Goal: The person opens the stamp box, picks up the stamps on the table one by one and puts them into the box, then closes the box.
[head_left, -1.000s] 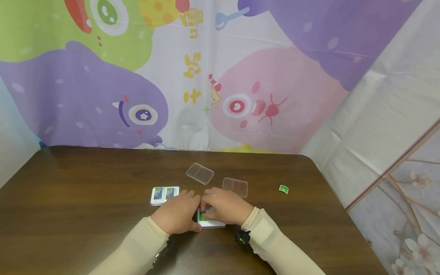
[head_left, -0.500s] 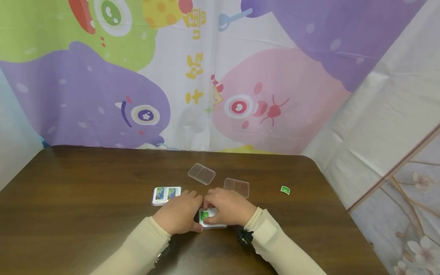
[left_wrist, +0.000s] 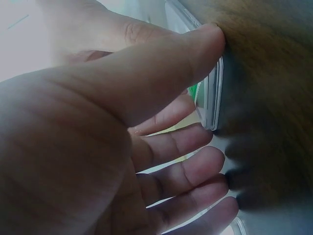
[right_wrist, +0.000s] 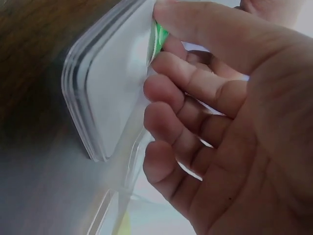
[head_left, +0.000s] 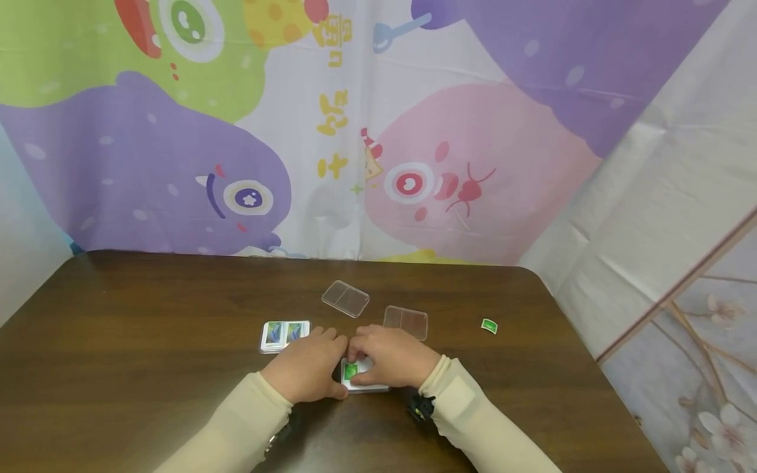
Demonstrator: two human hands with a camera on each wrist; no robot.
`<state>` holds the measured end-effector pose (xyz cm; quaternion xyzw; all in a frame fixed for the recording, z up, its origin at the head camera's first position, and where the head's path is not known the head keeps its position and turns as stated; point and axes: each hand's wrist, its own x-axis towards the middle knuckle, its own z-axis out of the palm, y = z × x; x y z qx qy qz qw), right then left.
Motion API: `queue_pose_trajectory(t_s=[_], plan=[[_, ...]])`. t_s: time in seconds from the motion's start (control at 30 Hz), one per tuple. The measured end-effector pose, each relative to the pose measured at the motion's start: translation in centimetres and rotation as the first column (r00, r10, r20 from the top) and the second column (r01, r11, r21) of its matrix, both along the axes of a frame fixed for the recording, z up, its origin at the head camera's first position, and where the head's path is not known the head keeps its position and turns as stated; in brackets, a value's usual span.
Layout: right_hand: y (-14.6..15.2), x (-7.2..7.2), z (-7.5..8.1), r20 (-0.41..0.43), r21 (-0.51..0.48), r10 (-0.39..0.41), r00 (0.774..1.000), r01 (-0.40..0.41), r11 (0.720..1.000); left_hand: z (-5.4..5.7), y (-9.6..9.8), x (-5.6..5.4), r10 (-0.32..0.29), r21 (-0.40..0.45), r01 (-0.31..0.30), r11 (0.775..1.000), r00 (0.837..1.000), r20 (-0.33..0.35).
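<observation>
A flat clear plastic case [right_wrist: 78, 85] with a white insert [right_wrist: 115, 73] lies on the table between my hands. My left hand [head_left: 304, 368] holds it from the left, thumb at its near edge and index fingertip at the far corner; the other fingers reach past onto the table. On the insert's left half sits a small green stamp-like picture [head_left: 351, 372]. My right hand [head_left: 393, 355] pinches at this picture between thumb and index finger, the rest of its fingers curled above the insert. Part of the picture is hidden under the fingers.
A second case [head_left: 284, 335] with two blue-and-green pictures lies just left of my left hand. Two clear lids [head_left: 345, 298] [head_left: 405, 322] lie behind my hands. A loose green picture [head_left: 489, 326] rests farther right on the brown table [head_left: 177, 295]. A printed curtain [head_left: 331, 217] hangs behind.
My right thumb and index finger have shifted slightly to the right, so more of the green picture shows. The left hand and the case have stayed in place.
</observation>
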<state>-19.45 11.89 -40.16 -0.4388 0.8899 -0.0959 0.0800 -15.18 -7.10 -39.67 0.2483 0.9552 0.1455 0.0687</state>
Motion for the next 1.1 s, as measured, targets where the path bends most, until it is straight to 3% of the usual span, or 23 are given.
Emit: queue_pose_trajectory(t_s=[0.2,0.3,0.4,0.5,0.7,0.87,1.1], plan=[[1.6,-0.8,1.4,0.060,-0.034,0.025,0.998,-0.023,0.999,-0.1,0.0,-0.1,0.005,-0.018,-0.005,1.000,1.000,-0.001],[3.7,-1.7,2.7,0.066,-0.070,-0.052,0.996,0.057,0.996,-0.1,0.1,-0.1,0.006,-0.026,-0.006,1.000,1.000,0.003],[6.3,-2.5,3.7,0.064,-0.065,-0.202,0.977,0.206,0.976,-0.1,0.1,-0.1,0.006,-0.028,-0.006,1.000,1.000,0.006],[8.9,-3.5,4.1,0.050,-0.013,-0.345,0.937,0.346,0.938,-0.2,0.0,0.0,0.007,-0.022,-0.007,1.000,1.000,0.006],[13.3,-5.2,3.8,0.079,0.086,-0.559,0.826,0.553,0.829,-0.2,-0.1,-0.1,0.001,-0.009,-0.001,1.000,1.000,-0.008],[15.5,-5.9,3.1,0.144,0.160,-0.653,0.744,0.634,0.757,-0.2,-0.2,-0.1,0.001,-0.008,-0.001,1.000,1.000,-0.008],[16.9,-6.3,2.4,0.149,0.258,-0.757,0.637,0.714,0.651,-0.1,-0.1,0.0,0.000,-0.010,0.000,1.000,1.000,-0.002]])
